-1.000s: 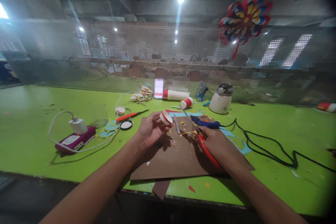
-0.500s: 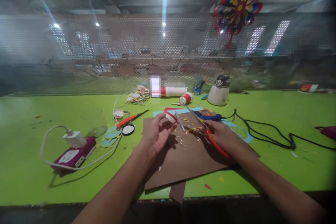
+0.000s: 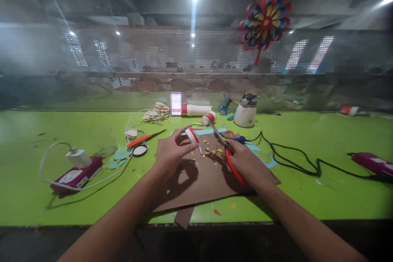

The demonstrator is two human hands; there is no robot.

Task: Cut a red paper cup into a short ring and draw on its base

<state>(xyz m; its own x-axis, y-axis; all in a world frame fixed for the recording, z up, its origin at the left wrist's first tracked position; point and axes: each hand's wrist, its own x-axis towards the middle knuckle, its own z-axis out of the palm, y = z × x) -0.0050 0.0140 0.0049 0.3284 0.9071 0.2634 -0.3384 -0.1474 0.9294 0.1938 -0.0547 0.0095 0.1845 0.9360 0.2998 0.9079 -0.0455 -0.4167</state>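
Between the thumb and fingers of my left hand [image 3: 172,149] is a short piece of paper cup [image 3: 190,134], white with a red band, held tilted above the brown board. My right hand [image 3: 245,159] grips scissors [image 3: 233,167] by their red handles. Their blades point away and to the left, apart from the cup piece. Below both hands lies the brown board [image 3: 184,196], scattered with small white and yellow scraps. A slim grey thing [image 3: 200,150] shows just right of the cup piece; its kind is unclear.
Left are an orange craft knife [image 3: 139,141], round tape [image 3: 140,150] and a purple power strip [image 3: 76,175] with a white charger. Behind are a red-and-white cup [image 3: 209,118], stacked cups [image 3: 198,110], a phone [image 3: 176,104] and a white-and-black jug [image 3: 245,111]. A black cord [image 3: 291,161] runs right.
My left hand has turned over, tipping the cup piece more upright. My right hand keeps its hold on the scissors. The view has shifted, so the table things appear farther left.
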